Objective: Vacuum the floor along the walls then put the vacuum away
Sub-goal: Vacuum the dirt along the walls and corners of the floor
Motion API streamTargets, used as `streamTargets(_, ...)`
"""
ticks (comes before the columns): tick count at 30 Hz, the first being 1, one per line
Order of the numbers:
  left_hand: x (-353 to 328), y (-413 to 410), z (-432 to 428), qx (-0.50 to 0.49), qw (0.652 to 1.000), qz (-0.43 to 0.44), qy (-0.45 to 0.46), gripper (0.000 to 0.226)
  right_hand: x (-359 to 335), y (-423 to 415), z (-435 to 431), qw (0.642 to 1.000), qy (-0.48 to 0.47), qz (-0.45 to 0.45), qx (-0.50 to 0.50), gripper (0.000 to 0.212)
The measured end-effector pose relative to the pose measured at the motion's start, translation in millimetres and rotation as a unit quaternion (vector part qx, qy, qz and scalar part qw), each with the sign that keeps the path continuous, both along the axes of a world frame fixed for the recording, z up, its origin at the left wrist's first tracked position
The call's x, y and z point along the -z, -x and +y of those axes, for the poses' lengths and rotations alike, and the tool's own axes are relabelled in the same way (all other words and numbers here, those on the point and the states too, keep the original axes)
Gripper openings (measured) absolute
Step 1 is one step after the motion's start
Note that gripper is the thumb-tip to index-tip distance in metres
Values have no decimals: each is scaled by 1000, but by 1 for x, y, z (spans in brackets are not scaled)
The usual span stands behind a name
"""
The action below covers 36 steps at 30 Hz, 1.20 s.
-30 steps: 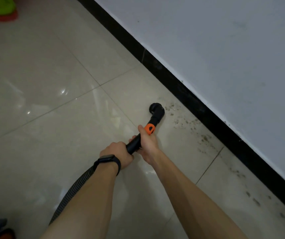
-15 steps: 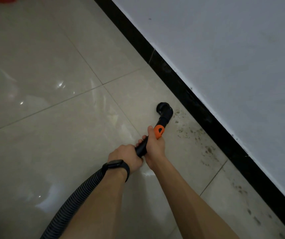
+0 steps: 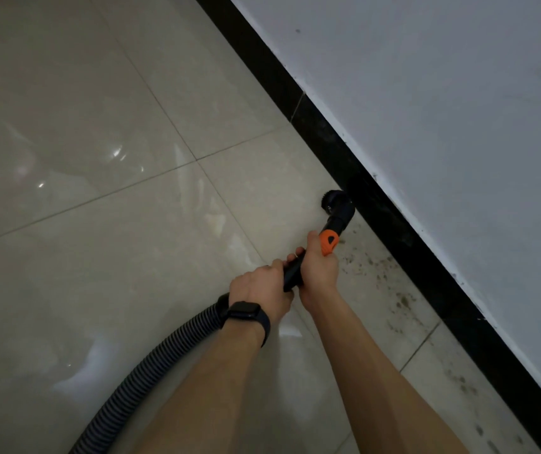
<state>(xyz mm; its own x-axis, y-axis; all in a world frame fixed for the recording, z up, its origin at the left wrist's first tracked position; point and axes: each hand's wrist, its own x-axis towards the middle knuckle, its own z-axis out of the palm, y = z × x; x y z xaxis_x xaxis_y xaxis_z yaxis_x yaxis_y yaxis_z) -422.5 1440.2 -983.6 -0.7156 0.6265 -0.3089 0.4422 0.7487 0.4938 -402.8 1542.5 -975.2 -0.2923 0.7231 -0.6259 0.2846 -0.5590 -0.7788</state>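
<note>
Forearms bare, stretched forward and down from the lower edge of the view toward the wall.

Left hand: sits nearer the body, knuckles up, fingers curled tight round the rear end of the black wand, at the joint with the ribbed hose. Wears a dark wristband with an unlit face.

Right hand: sits just ahead of the left, close beside it. Wraps the wand from the wall side, thumb laid along the top up to the orange collar.

Writing: only a small dark mark on the orange collar, too small to read.

Wand: runs low over the pale tiled floor, long axis slanting from lower left to upper right in the view, away from the body and toward the black baseboard. Ends past the collar in a short black elbow and a round brush head, turned down onto the tile right beside the baseboard; cannot tell whether touching it.

Hose: trails back from the left hand in a curve to the lower left edge of the view.

Dirt: dark specks scattered on the tiles just right of the brush head, along the foot of the baseboard.
</note>
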Motion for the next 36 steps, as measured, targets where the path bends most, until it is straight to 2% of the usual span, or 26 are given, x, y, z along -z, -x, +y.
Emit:
streamTargets(8,4,8,20,-32,999,-32,-13,24,1,18,26,997,-46,-47,-44,23)
streamTargets(12,0,23,16,-60,994,-90,-21,23,-6,40,30,991,-64,-80,-91,24)
streamTargets(19,-7,28,5,-127,971,-198,-46,13,-15,58,26,971,-42,-150,-181,54)
streamTargets(23,-8,25,-13,-127,968,-214,-43,30,-22,52,16,951,-53,-204,-225,65)
streamTargets(25,-8,29,-36,-109,970,-216,-27,34,-31,47,2,957,-39,-192,-213,58)
streamTargets(28,-11,51,-79,-57,974,-215,32,33,-37,39,-22,985,49,-120,-113,40)
streamTargets(32,-17,79,-118,-53,974,-195,97,30,-29,39,-65,986,120,-53,-106,23)
streamTargets(34,-22,81,-125,-43,974,-188,122,29,-23,38,-81,987,120,-59,-87,24)
streamTargets(36,-27,78,-126,-38,973,-180,140,27,-21,35,-89,988,127,-52,-73,37)
